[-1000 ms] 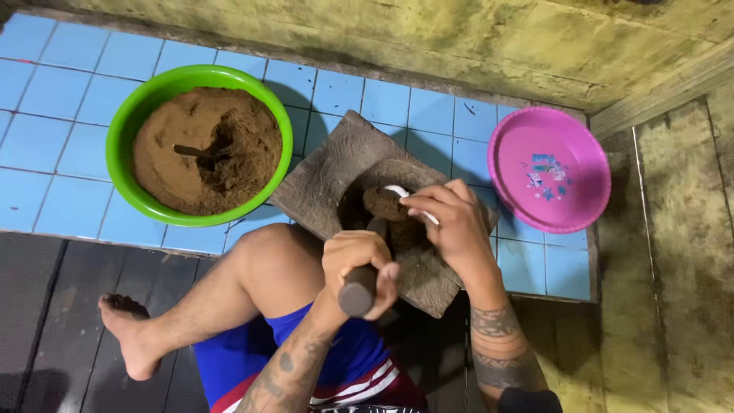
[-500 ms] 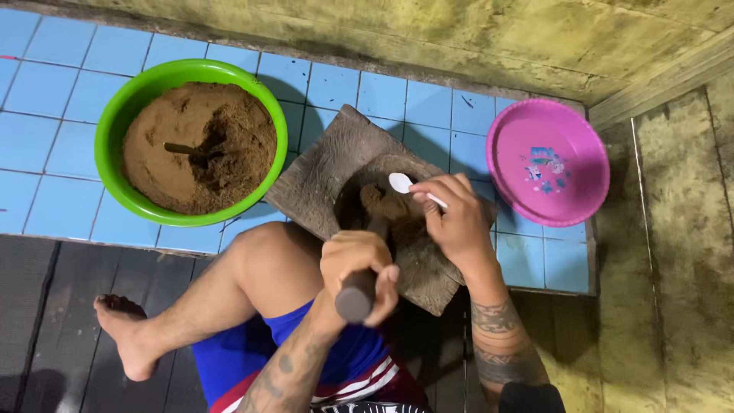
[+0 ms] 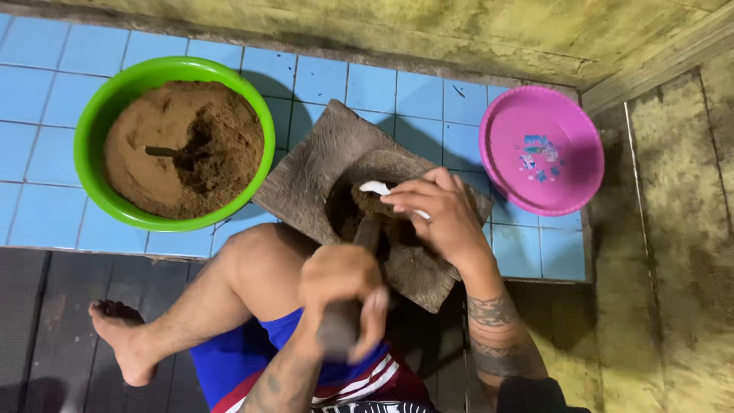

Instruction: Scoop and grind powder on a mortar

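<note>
A square stone mortar [image 3: 317, 172] with a round hollow lies on the blue tiled floor in front of my knee. Dark brown paste [image 3: 372, 206] sits in the hollow. My left hand [image 3: 344, 294] grips a dark pestle [image 3: 365, 237] whose tip rests in the paste. My right hand [image 3: 436, 218] hovers over the hollow and holds a white spoon [image 3: 376, 187] against the paste.
A green bowl [image 3: 99, 115] full of brown ground paste, with a utensil stuck in it, stands at the left. A pink plastic bowl [image 3: 566, 126] lies to the right. My bare leg [image 3: 191, 306] stretches left. A stained wall and wooden boards bound the back and right.
The right hand has shifted its spoon over the hollow, from scooping at the paste to lying across it. The left hand keeps the pestle and looks blurred with motion.
</note>
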